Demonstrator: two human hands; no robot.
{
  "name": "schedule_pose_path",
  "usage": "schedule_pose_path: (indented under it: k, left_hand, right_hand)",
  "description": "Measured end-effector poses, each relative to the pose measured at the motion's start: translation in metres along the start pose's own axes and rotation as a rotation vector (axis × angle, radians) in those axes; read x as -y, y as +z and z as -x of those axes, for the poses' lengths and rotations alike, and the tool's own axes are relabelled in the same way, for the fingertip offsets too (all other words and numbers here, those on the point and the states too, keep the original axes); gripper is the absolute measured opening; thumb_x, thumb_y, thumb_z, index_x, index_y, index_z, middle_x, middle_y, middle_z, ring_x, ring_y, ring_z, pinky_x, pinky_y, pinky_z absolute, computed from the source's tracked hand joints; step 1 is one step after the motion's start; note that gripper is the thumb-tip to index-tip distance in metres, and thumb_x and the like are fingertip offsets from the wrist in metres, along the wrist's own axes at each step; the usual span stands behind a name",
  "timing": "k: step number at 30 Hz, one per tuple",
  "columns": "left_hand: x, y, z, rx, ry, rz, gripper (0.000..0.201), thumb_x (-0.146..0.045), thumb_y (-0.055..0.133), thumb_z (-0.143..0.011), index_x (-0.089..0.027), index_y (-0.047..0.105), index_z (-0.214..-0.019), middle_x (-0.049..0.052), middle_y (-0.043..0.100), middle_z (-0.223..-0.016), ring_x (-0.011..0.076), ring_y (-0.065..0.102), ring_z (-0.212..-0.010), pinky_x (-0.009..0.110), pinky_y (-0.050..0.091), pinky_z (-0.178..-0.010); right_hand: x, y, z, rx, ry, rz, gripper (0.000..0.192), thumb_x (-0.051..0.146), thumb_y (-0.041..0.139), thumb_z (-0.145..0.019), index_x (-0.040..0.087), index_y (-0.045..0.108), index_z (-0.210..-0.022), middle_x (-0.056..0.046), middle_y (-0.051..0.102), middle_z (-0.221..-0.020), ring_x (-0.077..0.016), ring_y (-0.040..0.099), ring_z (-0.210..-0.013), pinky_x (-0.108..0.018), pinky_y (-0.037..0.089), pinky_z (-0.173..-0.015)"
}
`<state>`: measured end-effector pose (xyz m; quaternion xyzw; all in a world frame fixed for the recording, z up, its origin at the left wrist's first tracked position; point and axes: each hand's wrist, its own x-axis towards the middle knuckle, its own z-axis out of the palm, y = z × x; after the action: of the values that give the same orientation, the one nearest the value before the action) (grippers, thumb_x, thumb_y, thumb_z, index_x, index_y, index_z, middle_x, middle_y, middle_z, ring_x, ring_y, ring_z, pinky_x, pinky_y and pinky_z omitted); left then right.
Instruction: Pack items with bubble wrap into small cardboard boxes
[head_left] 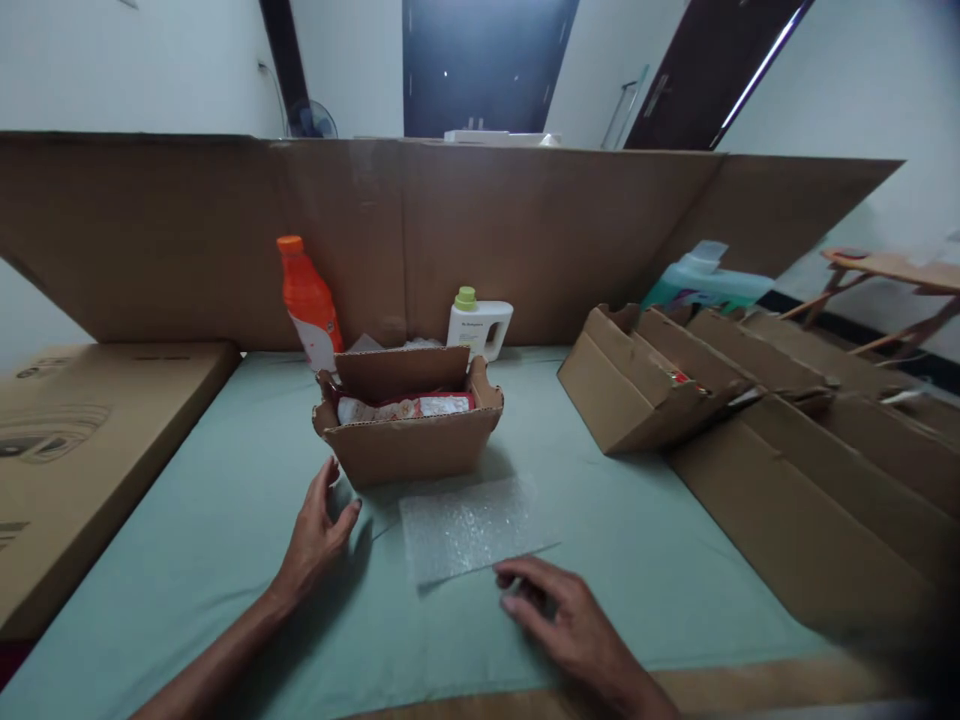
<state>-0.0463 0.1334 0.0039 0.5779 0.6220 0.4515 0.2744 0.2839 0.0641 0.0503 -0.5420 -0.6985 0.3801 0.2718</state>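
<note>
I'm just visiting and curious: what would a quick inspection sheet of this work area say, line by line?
Surface: pale green cloth covering the table, wooden edge at the front.
Job's things: small open cardboard box with packets inside; bubble wrap sheet lying flat in front of it.
Clutter: orange bottle and white bottle behind the box; folded cartons on the right; flat carton on the left.
Hands: left hand open, beside the box; right hand flat, fingers at the wrap's near edge.
Cables: one thin wall cord, far left.
Surroundings: tall cardboard screen, fan, dark doorway, wooden rack.
</note>
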Motion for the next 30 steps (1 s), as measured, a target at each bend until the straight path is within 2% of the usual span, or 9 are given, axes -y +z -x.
schedule_pose_path:
  k: [3, 5, 9, 11, 15, 20, 24, 28, 30]
  left_hand:
    - [-0.002, 0.004, 0.033, -0.006, 0.074, -0.036, 0.063, -0.042, 0.057, -0.090, -0.019, 0.041, -0.146, 0.017, 0.058, -0.136, 0.0291, 0.061, -0.118, 0.047, 0.052, -0.096]
    - [-0.005, 0.017, 0.053, 0.049, 0.171, -0.104, 0.063, -0.043, 0.058, -0.089, -0.018, 0.044, -0.144, 0.017, 0.062, -0.130, 0.0304, 0.063, -0.114, 0.051, 0.052, -0.096]
    - [-0.005, 0.046, 0.069, 0.205, 0.323, -0.287, 0.054, -0.035, 0.062, -0.085, -0.019, 0.055, -0.137, 0.014, 0.068, -0.118, 0.0323, 0.063, -0.106, 0.054, 0.052, -0.092]
    - [0.003, 0.046, 0.065, 0.208, 0.342, -0.317, 0.048, -0.031, 0.059, -0.087, -0.022, 0.059, -0.133, 0.013, 0.068, -0.117, 0.0314, 0.064, -0.105, 0.052, 0.053, -0.092]
    - [0.017, 0.021, 0.036, 0.029, 0.268, -0.242, 0.053, -0.036, 0.059, -0.088, -0.020, 0.051, -0.138, 0.017, 0.059, -0.132, 0.0331, 0.058, -0.121, 0.054, 0.050, -0.100]
    - [0.002, 0.003, -0.007, -0.053, 0.112, -0.078, 0.047, -0.043, 0.059, -0.086, -0.019, 0.054, -0.126, 0.016, 0.060, -0.128, 0.0316, 0.059, -0.120, 0.053, 0.048, -0.103]
    - [-0.005, 0.004, -0.018, -0.077, -0.048, -0.010, 0.042, -0.049, 0.061, -0.084, -0.019, 0.056, -0.114, 0.014, 0.065, -0.118, 0.0308, 0.062, -0.112, 0.050, 0.053, -0.094]
    - [0.008, 0.009, -0.024, -0.114, -0.050, 0.078, 0.062, -0.047, 0.062, -0.084, -0.019, 0.044, -0.137, 0.017, 0.056, -0.136, 0.0293, 0.060, -0.117, 0.050, 0.049, -0.101]
    - [0.013, 0.014, -0.029, -0.081, -0.023, 0.105, 0.072, -0.045, 0.061, -0.085, -0.020, 0.035, -0.147, 0.017, 0.050, -0.145, 0.0292, 0.058, -0.122, 0.049, 0.048, -0.103]
  right_hand:
    - [-0.031, -0.025, -0.019, -0.270, 0.033, 0.193, 0.034, 0.044, 0.055, -0.089, 0.021, 0.074, -0.105, -0.011, 0.076, -0.108, -0.0284, 0.070, -0.099, -0.043, 0.057, -0.089]
    - [-0.049, -0.026, -0.035, -0.372, 0.028, 0.352, 0.041, 0.043, 0.056, -0.086, 0.018, 0.072, -0.114, -0.015, 0.072, -0.121, -0.0340, 0.066, -0.113, -0.051, 0.053, -0.097]
    - [-0.062, -0.002, -0.044, -0.242, -0.117, 0.529, 0.040, 0.038, 0.058, -0.087, 0.021, 0.071, -0.120, -0.015, 0.066, -0.135, -0.0354, 0.060, -0.125, -0.055, 0.049, -0.101]
    - [-0.065, 0.002, -0.039, -0.236, -0.165, 0.556, 0.038, 0.040, 0.057, -0.090, 0.024, 0.071, -0.121, -0.014, 0.064, -0.138, -0.0346, 0.060, -0.126, -0.055, 0.050, -0.100]
    - [-0.072, -0.015, -0.038, -0.386, -0.099, 0.510, 0.042, 0.048, 0.052, -0.092, 0.023, 0.070, -0.121, -0.014, 0.063, -0.139, -0.0353, 0.061, -0.125, -0.056, 0.052, -0.098]
    - [-0.060, -0.017, -0.083, -0.307, -0.143, 0.288, 0.058, 0.051, 0.056, -0.089, 0.019, 0.056, -0.137, -0.015, 0.057, -0.145, -0.0319, 0.055, -0.133, -0.051, 0.046, -0.110]
    - [-0.042, -0.002, -0.120, -0.268, -0.126, 0.162, 0.072, 0.052, 0.059, -0.084, 0.013, 0.046, -0.144, -0.019, 0.060, -0.139, -0.0330, 0.060, -0.126, -0.050, 0.050, -0.105]
    - [-0.032, 0.003, -0.135, -0.250, -0.092, 0.091, 0.073, 0.052, 0.064, -0.079, 0.013, 0.051, -0.139, -0.019, 0.066, -0.131, -0.0345, 0.064, -0.118, -0.048, 0.053, -0.100]
    - [-0.027, 0.003, -0.139, -0.247, -0.078, 0.067, 0.071, 0.052, 0.066, -0.077, 0.014, 0.054, -0.135, -0.018, 0.067, -0.128, -0.0352, 0.065, -0.116, -0.048, 0.053, -0.098]
